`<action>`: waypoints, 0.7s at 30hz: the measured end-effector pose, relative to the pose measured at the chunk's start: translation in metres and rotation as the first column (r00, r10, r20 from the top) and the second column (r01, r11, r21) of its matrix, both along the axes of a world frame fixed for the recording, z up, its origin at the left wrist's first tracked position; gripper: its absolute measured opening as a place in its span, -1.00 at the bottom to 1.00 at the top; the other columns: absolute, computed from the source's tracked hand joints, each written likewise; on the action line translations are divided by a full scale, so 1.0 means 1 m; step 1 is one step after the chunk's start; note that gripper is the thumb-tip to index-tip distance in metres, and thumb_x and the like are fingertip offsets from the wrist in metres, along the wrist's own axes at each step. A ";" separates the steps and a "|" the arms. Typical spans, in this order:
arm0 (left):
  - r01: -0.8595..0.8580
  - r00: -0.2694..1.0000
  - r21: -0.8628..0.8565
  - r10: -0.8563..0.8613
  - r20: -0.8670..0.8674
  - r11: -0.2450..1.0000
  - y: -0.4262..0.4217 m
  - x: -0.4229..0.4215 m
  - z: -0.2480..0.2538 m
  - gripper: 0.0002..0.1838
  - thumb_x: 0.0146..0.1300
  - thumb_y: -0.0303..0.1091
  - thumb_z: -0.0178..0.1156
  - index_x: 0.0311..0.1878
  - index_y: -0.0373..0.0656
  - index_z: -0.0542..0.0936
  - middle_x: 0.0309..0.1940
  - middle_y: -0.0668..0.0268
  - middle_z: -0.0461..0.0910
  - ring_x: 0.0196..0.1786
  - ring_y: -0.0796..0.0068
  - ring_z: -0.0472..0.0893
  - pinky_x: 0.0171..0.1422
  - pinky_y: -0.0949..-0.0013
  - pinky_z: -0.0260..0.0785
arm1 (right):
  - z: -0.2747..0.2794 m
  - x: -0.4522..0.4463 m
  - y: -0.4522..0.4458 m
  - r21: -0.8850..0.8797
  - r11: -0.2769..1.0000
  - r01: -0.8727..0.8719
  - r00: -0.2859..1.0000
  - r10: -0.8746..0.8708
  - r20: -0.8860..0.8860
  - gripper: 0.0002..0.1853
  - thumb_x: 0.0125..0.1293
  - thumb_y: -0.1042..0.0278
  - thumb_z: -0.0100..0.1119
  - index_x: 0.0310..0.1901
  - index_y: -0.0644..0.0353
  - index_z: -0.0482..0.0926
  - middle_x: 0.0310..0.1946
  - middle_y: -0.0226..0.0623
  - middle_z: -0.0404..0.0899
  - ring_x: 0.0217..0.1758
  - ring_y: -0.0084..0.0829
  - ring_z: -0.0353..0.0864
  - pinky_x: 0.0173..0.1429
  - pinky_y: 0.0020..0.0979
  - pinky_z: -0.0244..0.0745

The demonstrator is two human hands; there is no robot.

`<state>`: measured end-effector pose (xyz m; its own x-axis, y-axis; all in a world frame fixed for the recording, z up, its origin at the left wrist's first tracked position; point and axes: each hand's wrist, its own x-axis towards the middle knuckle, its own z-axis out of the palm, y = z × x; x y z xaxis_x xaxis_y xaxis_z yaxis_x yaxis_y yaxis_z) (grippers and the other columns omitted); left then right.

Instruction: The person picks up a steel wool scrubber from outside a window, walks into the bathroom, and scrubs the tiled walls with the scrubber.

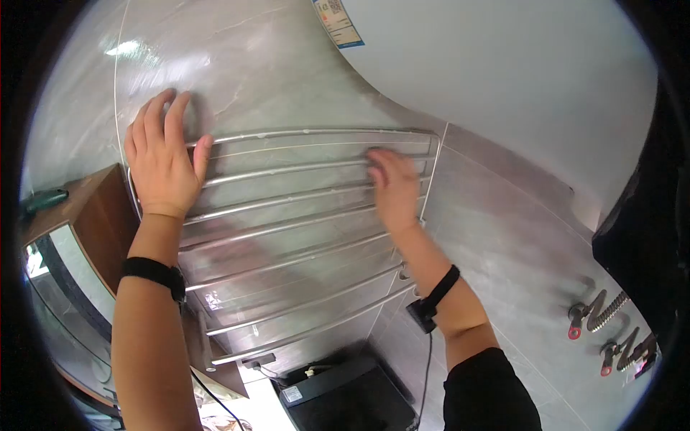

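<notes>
Head view: I see the metal rack (pixel 287 225) against the tiled wall (pixel 266 72), below and left of the white tank (pixel 503 72). Left hand (pixel 164 159): open, fingers extended and slightly spread, thumb at the left end of the top bar (pixel 306 132); I cannot tell whether the palm bears on the rack. Right hand (pixel 395 188): blurred, fingers partly curled near the rack's upper right corner; I cannot confirm contact or grip.

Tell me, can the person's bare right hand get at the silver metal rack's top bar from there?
Probably yes: the right hand appears just below the top bar in view, and nothing visible stands between them.
</notes>
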<state>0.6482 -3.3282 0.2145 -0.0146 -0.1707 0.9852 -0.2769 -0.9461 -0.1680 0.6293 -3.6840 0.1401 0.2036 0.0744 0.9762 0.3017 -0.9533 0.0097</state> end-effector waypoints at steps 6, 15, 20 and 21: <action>0.063 0.998 -0.007 -0.063 -0.005 0.998 0.003 -0.003 0.003 -0.29 0.05 -0.24 0.35 0.32 -0.06 0.38 0.30 0.19 0.36 0.36 0.07 0.31 0.42 0.02 0.10 | -0.025 -0.008 -0.083 0.341 0.921 0.190 0.982 -0.173 -0.079 -0.72 0.23 0.53 0.22 -0.01 0.19 0.64 -0.01 -0.12 0.63 0.09 -0.05 0.56 0.18 -0.16 0.46; 0.302 0.940 -0.130 -0.318 -0.126 0.944 -0.016 -0.055 -0.035 -0.28 0.10 -0.28 0.35 0.36 -0.11 0.35 0.35 0.07 0.28 0.45 -0.07 0.18 0.54 -0.08 -0.10 | -0.038 -0.040 0.098 0.155 0.938 -0.311 0.926 0.335 -0.174 -0.66 0.12 0.61 0.23 -0.03 0.14 0.61 -0.03 -0.17 0.60 0.11 -0.13 0.54 0.20 -0.21 0.43; 0.379 0.803 -0.240 -0.446 -0.395 0.894 0.054 -0.262 -0.170 -0.41 0.16 -0.36 0.17 0.29 -0.24 0.35 0.40 -0.14 0.19 0.49 -0.25 0.11 0.51 -0.19 -0.09 | -0.031 -0.113 -0.016 0.051 0.993 0.108 0.981 -0.098 -0.168 -0.66 0.13 0.61 0.18 -0.02 0.16 0.59 -0.03 -0.14 0.59 0.12 -0.07 0.51 0.23 -0.18 0.40; 0.303 0.815 -0.163 -0.344 -0.466 0.939 0.090 -0.311 -0.208 -0.43 0.19 -0.32 0.16 0.29 -0.24 0.35 0.39 -0.15 0.20 0.49 -0.28 0.10 0.51 -0.25 -0.09 | -0.032 -0.123 -0.069 0.089 0.964 0.252 0.956 -0.234 -0.176 -0.66 0.16 0.57 0.17 0.01 0.17 0.56 -0.02 -0.12 0.58 0.10 -0.05 0.50 0.23 -0.12 0.37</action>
<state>0.3372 -3.2385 0.0065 0.4227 -0.1636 0.8914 -0.5954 -0.7916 0.1371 0.5060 -3.7535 0.1080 0.3582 -0.1025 0.9280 0.0494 -0.9905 -0.1285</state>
